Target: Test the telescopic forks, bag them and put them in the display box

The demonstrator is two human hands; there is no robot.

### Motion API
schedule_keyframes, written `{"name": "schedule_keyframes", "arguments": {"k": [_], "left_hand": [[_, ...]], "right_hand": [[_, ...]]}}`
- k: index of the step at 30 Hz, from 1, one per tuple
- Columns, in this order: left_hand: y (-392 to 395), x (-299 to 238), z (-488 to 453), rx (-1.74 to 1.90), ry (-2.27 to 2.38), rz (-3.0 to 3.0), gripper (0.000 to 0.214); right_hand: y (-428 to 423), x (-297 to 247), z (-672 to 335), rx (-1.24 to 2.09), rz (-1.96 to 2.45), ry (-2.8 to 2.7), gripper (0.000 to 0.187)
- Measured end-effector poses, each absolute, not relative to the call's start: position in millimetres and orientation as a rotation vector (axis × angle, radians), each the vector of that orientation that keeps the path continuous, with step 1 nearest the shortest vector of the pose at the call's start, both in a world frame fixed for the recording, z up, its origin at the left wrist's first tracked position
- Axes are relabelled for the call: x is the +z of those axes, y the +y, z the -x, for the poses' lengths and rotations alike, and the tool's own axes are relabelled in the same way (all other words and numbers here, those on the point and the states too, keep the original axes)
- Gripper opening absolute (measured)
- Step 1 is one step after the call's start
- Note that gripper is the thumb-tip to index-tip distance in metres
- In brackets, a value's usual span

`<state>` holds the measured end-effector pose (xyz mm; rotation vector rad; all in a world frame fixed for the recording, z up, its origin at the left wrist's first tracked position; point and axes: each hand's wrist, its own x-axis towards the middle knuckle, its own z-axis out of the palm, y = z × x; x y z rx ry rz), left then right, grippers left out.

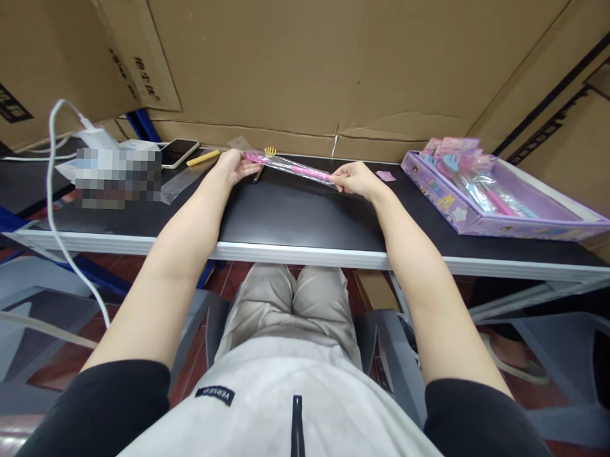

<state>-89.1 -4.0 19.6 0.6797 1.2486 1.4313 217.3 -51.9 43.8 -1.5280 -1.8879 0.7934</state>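
A pink back scratcher (309, 172) in a clear plastic sleeve stretches between my hands above the black tabletop. My left hand (233, 166) holds its claw end, the thumb side against the wrapper and fingers partly curled. At the other end, my right hand (354, 178) pinches the handle end of the sleeve between thumb and fingers. Just behind the wrapped piece lies a yellow claw head (270, 151) with a dark rod, partly covered by it. Beside my left wrist lie a yellow stick-like handle (203, 158) and an empty clear plastic sleeve (179, 184).
On the right stands a purple display box (455, 217) holding several wrapped scratchers. A small pink card (385, 176) lies behind my right hand. At the left are a phone (179, 153), a blurred-out object and a white cable (51, 159). Cardboard (311, 62) walls the table's back.
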Motion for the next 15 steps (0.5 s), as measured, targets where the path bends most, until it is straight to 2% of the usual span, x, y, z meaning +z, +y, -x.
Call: {"name": "schedule_keyframes", "arguments": {"k": [9, 15], "left_hand": [[-2.8, 19.8, 85.7, 1.371, 1.199, -0.745, 0.031], [-1.7, 16.7, 77.4, 1.394, 1.163, -0.834, 0.035]], "right_hand": [[-53.0, 45.6, -220.4, 0.796, 1.534, -1.959, 0.015], [-61.3, 53.5, -220.2, 0.733, 1.576, -2.014, 0.011]]}}
